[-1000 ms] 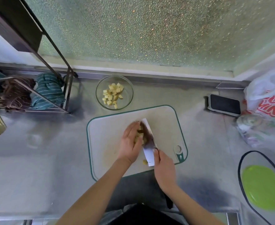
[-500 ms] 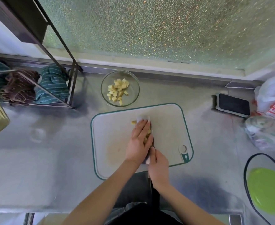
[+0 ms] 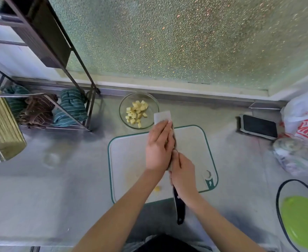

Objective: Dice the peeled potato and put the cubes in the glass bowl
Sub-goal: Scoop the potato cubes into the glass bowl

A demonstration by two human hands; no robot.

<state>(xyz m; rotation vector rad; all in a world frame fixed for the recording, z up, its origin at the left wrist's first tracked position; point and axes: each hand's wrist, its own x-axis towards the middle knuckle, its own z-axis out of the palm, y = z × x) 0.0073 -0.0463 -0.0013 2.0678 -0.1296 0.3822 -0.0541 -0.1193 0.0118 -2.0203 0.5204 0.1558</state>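
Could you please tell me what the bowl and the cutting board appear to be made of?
The round clear bowl looks like glossy glass: the counter shows through its wall. The white, green-edged cutting board seems matte plastic, judging by its even surface and moulded rim, though that is uncertain.

- A grey tabletop (image 3: 58, 197) carried everything.
- A white, green-edged cutting board (image 3: 127, 160) lay at its middle, a stray potato cube (image 3: 157, 188) on it.
- The glass bowl (image 3: 124, 115) of cubes stood just behind the board.
- A wire rack (image 3: 87, 113) stood at the left.
- A dark phone (image 3: 258, 126) and plastic bags (image 3: 302, 113) lay at the right.
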